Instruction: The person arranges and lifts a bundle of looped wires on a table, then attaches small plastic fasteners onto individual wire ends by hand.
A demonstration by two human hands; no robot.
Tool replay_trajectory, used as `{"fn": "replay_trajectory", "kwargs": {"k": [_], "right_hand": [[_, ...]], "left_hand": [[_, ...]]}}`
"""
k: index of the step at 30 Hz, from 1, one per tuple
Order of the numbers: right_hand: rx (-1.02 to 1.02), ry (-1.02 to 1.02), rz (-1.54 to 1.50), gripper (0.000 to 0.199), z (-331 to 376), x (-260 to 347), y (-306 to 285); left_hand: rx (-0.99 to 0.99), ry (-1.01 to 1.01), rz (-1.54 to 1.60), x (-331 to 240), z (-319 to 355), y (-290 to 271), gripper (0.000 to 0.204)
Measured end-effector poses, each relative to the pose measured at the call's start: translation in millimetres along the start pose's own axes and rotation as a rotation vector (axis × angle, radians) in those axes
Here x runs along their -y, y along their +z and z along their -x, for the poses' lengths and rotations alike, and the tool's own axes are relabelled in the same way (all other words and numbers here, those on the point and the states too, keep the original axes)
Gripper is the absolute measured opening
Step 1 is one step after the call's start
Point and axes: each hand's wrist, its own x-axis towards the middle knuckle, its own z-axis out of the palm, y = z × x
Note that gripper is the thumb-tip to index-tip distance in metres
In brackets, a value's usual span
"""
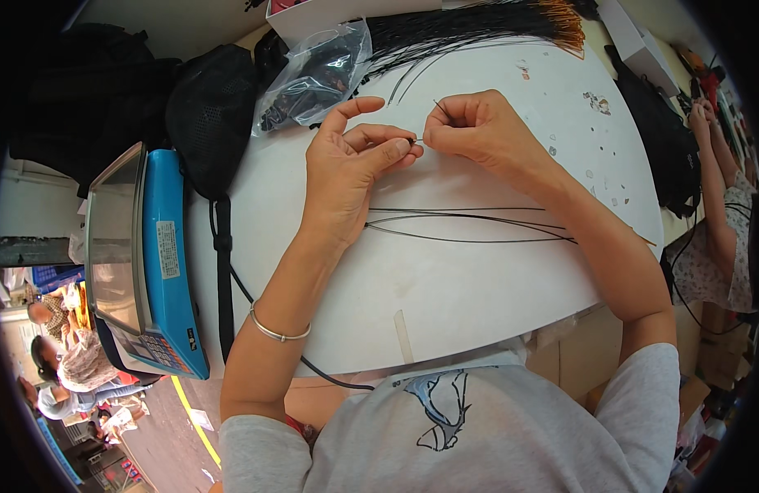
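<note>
Above the white table [445, 287], my hands are close together at the middle. My left hand [347, 152] pinches a small black piece [411, 141] between thumb and fingers, with its index finger raised and curled. My right hand [474, 123] is closed on a thin black wire [438, 106], whose tip sticks up past the fingers. A short length of it seems to span the gap between both hands. Several loose black wires [470, 217] lie across the table beneath my wrists. What the small black piece is exactly cannot be made out.
A thick bundle of black wires with orange ends [486, 25] lies at the far side. Beside it sits a clear plastic bag [318, 78] of small dark parts. A blue scale [170, 263] stands left, near a black bag [213, 119]. Another person's arm [712, 156] shows at right.
</note>
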Motion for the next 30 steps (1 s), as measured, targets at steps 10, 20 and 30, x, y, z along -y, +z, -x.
{"fn": "replay_trajectory", "kwargs": {"k": [10,20,30], "right_hand": [[0.003,-0.008,0.021,0.015,-3.3,-2.7,-1.1],[-0.022,0.001,0.020,0.016,-0.9,0.2,1.0],[-0.004,-0.023,-0.010,0.012,2.5,0.9,3.5]], "left_hand": [[-0.032,0.126,-0.073,6.1,-0.4,6.2,0.054],[-0.118,0.374,-0.407,8.1,5.1,15.3,0.056],[-0.130,0.407,-0.461,8.8,8.9,17.5,0.052]]}}
